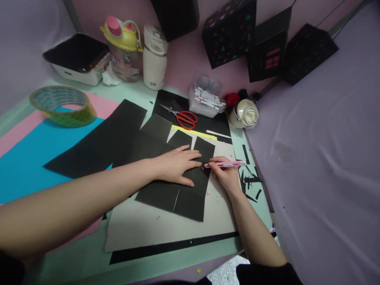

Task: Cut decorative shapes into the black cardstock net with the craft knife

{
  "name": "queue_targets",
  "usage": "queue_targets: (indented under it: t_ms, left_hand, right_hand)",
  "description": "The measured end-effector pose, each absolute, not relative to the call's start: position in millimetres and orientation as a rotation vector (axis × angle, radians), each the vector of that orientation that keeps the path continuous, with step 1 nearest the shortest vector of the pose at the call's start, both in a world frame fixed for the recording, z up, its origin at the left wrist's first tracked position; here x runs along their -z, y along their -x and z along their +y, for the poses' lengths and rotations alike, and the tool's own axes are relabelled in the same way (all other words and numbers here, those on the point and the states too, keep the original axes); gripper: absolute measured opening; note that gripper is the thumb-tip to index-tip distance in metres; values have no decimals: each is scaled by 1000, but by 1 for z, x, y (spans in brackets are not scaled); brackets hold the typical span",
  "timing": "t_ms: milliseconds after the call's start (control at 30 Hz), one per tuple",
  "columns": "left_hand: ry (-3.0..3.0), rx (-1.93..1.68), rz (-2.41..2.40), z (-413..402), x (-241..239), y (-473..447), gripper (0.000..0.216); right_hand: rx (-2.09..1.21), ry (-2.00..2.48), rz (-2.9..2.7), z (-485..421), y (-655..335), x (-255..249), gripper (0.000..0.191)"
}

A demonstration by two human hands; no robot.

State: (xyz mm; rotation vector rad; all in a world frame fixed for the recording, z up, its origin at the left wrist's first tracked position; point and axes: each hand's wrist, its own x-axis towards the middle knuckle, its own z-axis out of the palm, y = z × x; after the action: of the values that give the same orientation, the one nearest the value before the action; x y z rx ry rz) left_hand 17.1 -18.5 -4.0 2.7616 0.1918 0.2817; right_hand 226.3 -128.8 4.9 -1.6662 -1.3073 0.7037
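Note:
My left hand (179, 164) lies flat with its fingers spread on a sheet of black card (192, 202), pressing it against a pale grey board (133, 233). The card has slits along its far edge, fold lines and a cut near its front edge. Between the fingertips of my right hand (227, 176) is a slim pink craft knife (228, 164), its tip at the card's right part. The tip is too small to make out clearly. Red-handled scissors (186, 119) rest beyond the card, near a yellow strip (194, 133) and a white pen (218, 134).
Black paper scraps (251, 180) are scattered at right. A tape roll (63, 106) and blue paper (20, 174) lie left. Behind stand a white bottle (154, 65), a yellow-lidded bottle (124, 55), a marker box (206, 101) and a jar (245, 114). Black paper lanterns (230, 31) hang above.

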Motion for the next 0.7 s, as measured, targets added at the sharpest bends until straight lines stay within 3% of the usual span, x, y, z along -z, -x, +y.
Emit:
queue_targets:
  t_ms: [400,700]
  left_hand:
    - [-2770,-278,193,-19,4,-18,70]
    - [-2775,-259,207,-20,3,-19,70]
  right_hand:
    - [-550,1654,-1530,-132,-228,-3,22]
    - [-767,1610,-1264,-135,-231,2,29]
